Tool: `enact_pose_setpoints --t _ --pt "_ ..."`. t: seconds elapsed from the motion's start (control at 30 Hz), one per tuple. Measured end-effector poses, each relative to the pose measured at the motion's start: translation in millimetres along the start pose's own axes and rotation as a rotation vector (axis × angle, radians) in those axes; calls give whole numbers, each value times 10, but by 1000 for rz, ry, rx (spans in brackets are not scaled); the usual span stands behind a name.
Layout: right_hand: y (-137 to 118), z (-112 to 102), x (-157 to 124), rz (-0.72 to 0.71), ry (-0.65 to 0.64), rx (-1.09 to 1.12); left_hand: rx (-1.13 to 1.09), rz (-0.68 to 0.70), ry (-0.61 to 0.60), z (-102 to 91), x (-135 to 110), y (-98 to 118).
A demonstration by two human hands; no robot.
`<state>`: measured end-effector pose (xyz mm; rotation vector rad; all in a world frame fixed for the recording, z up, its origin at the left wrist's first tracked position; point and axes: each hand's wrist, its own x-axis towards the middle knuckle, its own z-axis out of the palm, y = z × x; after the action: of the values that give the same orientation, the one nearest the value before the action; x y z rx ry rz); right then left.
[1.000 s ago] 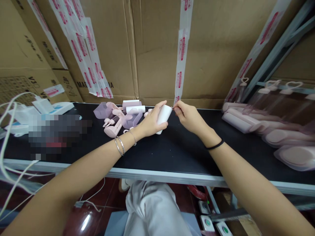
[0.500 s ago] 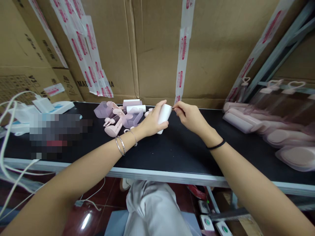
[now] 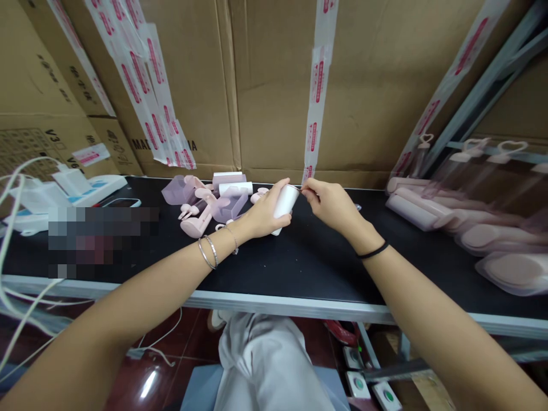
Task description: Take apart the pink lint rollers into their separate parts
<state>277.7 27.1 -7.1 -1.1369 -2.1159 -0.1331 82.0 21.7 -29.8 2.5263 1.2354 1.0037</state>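
Observation:
My left hand (image 3: 269, 210) wraps round a white lint-roller roll (image 3: 286, 201), tilted with its upper end toward the right. My right hand (image 3: 329, 204) is closed in a pinch at the rim of that end. Something thin and dark shows at its fingertips, too small to name. Just left of my left hand lie loose parts: a pink handle piece (image 3: 197, 224), a clear purplish cover (image 3: 233, 206) and another white roll (image 3: 235, 189). Part of a white piece (image 3: 277, 232) shows under my left hand.
Bagged pink lint rollers (image 3: 423, 211) are heaped on the right of the black table (image 3: 299, 274). White power strips (image 3: 100, 188) with cables stand at the left, beside a blurred-out patch. A cardboard wall (image 3: 265, 85) closes off the back.
Both hands stay at the roll with almost the same grip. The whole view has shifted slightly. A small shiny object now shows behind my right wrist.

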Motion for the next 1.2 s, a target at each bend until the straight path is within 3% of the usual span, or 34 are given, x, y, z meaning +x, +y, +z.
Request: enact_pose_setpoints --t 0.13,0.23,0.4,0.5,0.77,1.2 --pt "27 -2 3 50 50 22 -40 -11 -9 1 14 -18" --pt "34 -1 3 51 38 64 -180 -116 68 1 61 -55" --pt "-24 78 -12 -101 -186 163 -655 -485 214 -21 141 -56" --pt "-54 144 -27 -166 -280 170 -812 -599 262 -35 139 -1" --pt "-57 170 -45 -208 -236 151 -856 -633 338 -7 131 42" --pt "-166 176 -72 -148 -249 -24 -823 -639 418 63 129 6"
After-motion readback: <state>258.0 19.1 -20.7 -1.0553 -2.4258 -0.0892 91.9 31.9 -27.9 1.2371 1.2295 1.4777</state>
